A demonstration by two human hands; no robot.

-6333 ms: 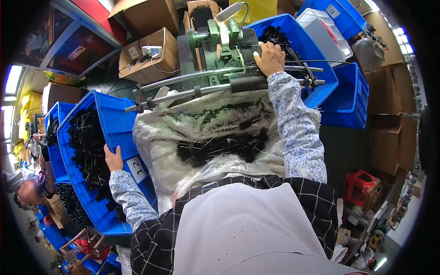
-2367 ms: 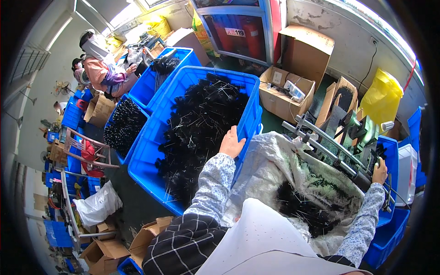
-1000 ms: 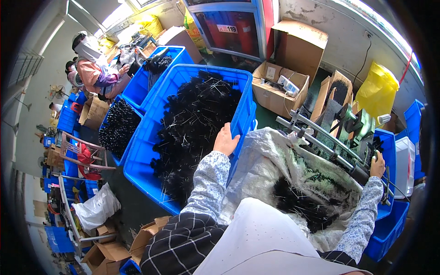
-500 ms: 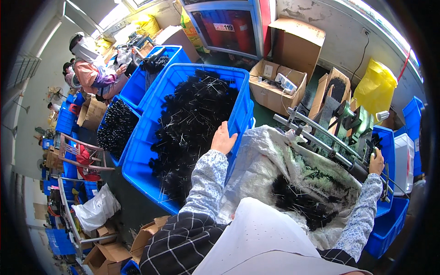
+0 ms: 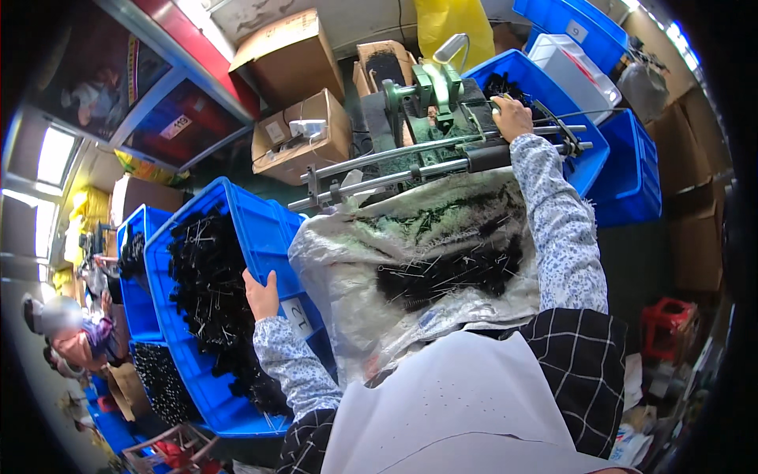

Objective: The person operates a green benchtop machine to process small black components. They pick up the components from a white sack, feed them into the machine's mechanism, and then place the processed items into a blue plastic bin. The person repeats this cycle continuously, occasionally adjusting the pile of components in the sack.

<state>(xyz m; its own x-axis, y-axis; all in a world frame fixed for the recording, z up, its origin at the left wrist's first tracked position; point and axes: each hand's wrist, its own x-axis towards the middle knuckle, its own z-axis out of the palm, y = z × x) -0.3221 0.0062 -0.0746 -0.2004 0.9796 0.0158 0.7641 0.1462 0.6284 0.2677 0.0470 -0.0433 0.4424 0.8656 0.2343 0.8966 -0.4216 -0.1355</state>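
Left hand now off black bristly parts, on smooth blue bin rim.

there is one view only, from the camera on the left side of my head, looking steeply down over my chest and apron. it sits close to my body, so my forearms rise from the lower edge: my left hand reaches to the blue bin on the left, my right hand stretches up to the green machine near the top. the fisheye bends straight edges and darkens the rim. no second view shares any part of this scene
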